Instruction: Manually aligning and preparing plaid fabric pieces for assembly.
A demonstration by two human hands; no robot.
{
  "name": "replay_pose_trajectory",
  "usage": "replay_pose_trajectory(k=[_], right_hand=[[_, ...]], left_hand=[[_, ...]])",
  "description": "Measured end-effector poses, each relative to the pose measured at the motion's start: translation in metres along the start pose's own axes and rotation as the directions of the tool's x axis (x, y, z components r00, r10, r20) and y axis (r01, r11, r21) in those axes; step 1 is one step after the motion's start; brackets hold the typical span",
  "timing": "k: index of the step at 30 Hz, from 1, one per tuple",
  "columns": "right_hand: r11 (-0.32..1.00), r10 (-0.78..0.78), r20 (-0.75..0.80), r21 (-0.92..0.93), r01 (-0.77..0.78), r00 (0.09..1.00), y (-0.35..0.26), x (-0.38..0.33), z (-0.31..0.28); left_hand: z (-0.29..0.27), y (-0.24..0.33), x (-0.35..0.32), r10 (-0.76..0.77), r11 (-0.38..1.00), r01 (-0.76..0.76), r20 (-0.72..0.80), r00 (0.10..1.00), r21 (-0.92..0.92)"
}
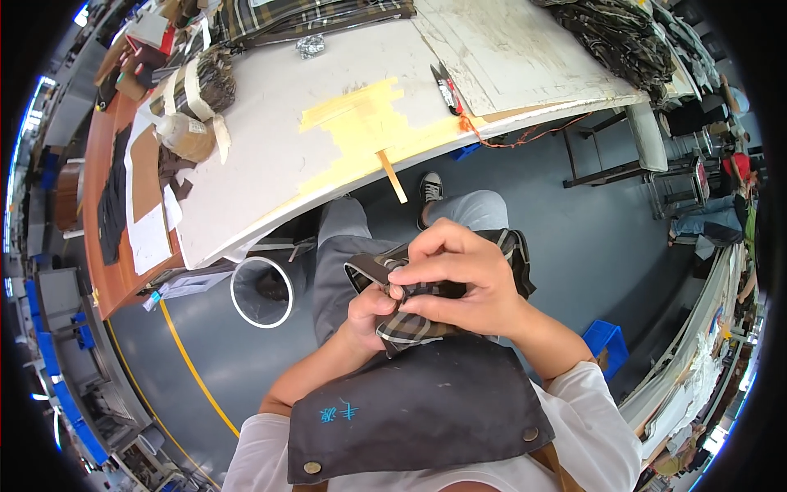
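Note:
Over my lap I hold a brown, black and white plaid fabric piece (pixel 412 328) with a dark brown strip (pixel 368 268) along its edge. My left hand (pixel 366 320) is closed on the fabric from the left, its thumb pressed to the edge. From the right, my right hand (pixel 469 277) pinches the same spot, thumb and fingertips meeting beside the left thumb. More of the plaid piece shows behind my right hand and hangs over my leg. What lies between the fingertips is too small to tell. A dark apron (pixel 426 402) covers my chest.
A pale worktable (pixel 262 123) with yellow tape (pixel 361 115) stands ahead. On it lie red-handled snips (pixel 448 88), a plastic bottle (pixel 187 136) and plaid bundles (pixel 619 41). A wooden stick (pixel 392 177) juts over its edge. A white-rimmed bin (pixel 235 291) and blue crate (pixel 605 347) flank me.

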State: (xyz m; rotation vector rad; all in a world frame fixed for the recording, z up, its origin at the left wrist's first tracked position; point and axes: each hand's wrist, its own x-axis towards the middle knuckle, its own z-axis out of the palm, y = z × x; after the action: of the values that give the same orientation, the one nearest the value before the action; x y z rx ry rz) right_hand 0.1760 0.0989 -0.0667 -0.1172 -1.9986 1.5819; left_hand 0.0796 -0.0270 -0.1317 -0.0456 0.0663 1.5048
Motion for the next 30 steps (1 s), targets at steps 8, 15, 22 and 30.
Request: replay_pose_trajectory(k=[8,15,22,30], right_hand=[[0.927,-0.158,-0.002,-0.345,0.147,0.988,-0.007,0.003,0.002],[0.928,-0.187,-0.021,-0.331,0.17,0.982,-0.009,0.004,0.005],[0.987,0.037,0.054,-0.158,-0.028,0.998,-0.02,-0.004,-0.012],[0.929,0.125,-0.044,-0.345,-0.132,0.991,-0.057,-0.036,-0.059]], left_hand=[[0.014,-0.001,0.0,0.001,1.0,0.0,-0.144,0.99,0.009],[0.03,-0.005,0.004,0.097,0.964,-0.027,-0.252,0.963,0.266],[0.024,-0.003,-0.007,0.044,0.995,-0.03,-0.153,0.987,0.094],[0.018,0.019,-0.01,0.143,0.412,-0.058,-0.001,0.99,0.909]])
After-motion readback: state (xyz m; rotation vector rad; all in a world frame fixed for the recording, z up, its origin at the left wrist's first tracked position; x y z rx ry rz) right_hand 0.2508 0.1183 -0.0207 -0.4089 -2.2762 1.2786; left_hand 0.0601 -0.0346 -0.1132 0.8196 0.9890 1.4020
